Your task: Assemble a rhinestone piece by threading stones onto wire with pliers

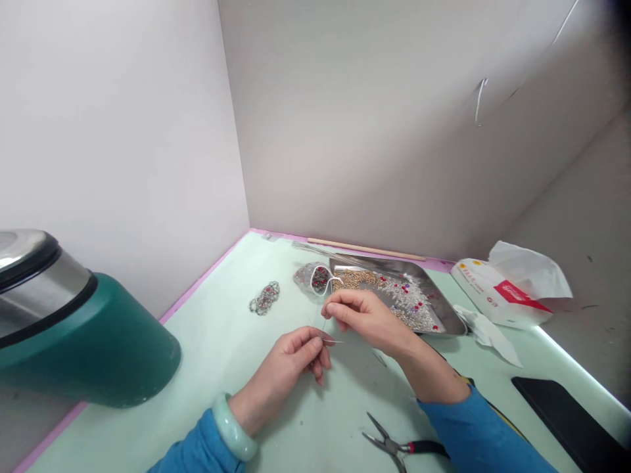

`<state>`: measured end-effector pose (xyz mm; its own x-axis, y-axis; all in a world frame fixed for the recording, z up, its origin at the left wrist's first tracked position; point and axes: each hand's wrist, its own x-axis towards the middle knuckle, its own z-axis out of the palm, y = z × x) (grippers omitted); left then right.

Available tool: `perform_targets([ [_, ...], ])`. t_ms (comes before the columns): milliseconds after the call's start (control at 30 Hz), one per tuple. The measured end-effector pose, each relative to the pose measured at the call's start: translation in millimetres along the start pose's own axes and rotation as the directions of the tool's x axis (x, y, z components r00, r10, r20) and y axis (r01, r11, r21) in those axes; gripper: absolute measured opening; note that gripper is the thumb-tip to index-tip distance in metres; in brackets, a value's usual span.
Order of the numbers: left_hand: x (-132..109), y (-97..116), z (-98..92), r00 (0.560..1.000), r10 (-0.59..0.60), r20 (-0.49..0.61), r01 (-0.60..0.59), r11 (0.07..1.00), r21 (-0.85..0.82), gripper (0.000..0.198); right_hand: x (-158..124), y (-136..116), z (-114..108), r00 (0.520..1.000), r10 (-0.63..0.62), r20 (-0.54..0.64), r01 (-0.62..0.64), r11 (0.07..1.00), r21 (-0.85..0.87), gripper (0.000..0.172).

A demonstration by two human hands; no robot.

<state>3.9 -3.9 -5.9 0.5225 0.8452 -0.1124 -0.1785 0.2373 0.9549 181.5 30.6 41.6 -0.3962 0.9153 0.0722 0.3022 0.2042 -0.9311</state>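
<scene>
Over the middle of the pale green table, my left hand (303, 355) pinches a thin wire (336, 341) between thumb and forefinger; one end sticks out to the right. Just above and to the right, my right hand (362, 315) has thumb and forefinger closed on a fine wire strand that runs down to the left hand. Whether both strands are one piece I cannot tell. Pliers (392, 443) with black and red handles lie spread below my right forearm. Behind my right hand sits a metal tray (451, 315) of gold, clear and red beads.
A beaded chain bundle (265, 297) and a clear bag (306, 276) of beads lie left of the tray. Straight wires (315, 249) and a wooden stick (367, 248) lie behind. A green flask (113, 341) fills the left; a tissue pack (493, 289) and black phone-like slab (566, 420) stand right.
</scene>
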Motion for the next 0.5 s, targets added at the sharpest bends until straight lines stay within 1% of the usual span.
perform_targets([
  [200, 0.0, 3.1, 1.8, 0.999, -0.019, -0.027, 0.021, 0.996, 0.085, 0.029, 0.0, 1.4, -1.0, 1.000, -0.006, 0.028, 0.003, 0.996, 0.093, 0.017],
  [367, 0.3, 4.7, 1.4, 0.998, 0.015, -0.061, -0.007, 0.991, 0.131, 0.027, -0.7, -1.6, -3.8, 0.998, 0.002, 0.063, -0.012, 0.989, 0.150, 0.019],
  [500, -0.3, 6.0, 1.4, 0.998, 0.033, -0.059, -0.025, 0.990, 0.141, 0.027, -1.9, -2.4, -5.7, 0.987, 0.026, 0.157, -0.049, 0.988, 0.148, 0.021],
])
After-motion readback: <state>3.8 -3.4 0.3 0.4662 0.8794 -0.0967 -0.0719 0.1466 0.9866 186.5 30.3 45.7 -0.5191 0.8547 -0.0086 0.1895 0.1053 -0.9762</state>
